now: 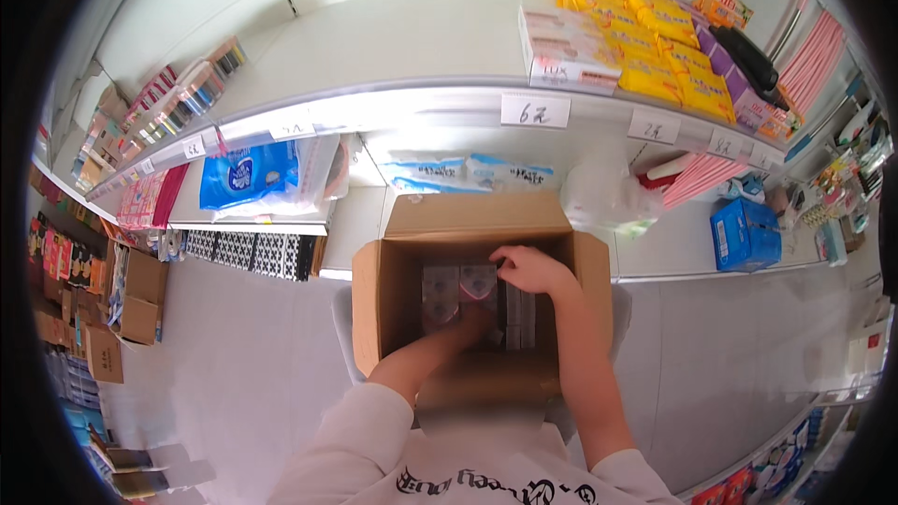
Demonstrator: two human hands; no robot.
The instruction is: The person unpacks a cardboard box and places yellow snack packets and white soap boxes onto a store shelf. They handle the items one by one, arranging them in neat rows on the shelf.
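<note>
An open cardboard carton (480, 216) stands before me with its flaps folded outward. Several small boxed packs (440, 291) lie in its left half, and more narrow packs (520, 319) stand on the right. My left hand (477, 322) reaches deep inside among the packs; shadow and blur hide its fingers. My right hand (530, 270) is higher, near the carton's upper right, its fingers curled above the packs. Whether it touches one cannot be told.
A shelf above holds a stack of LUX soap boxes (570, 49) and yellow packets (649, 42). A blue packet (249, 175) lies on the lower left shelf, a blue box (746, 235) at lower right. More cartons (140, 287) stand at far left.
</note>
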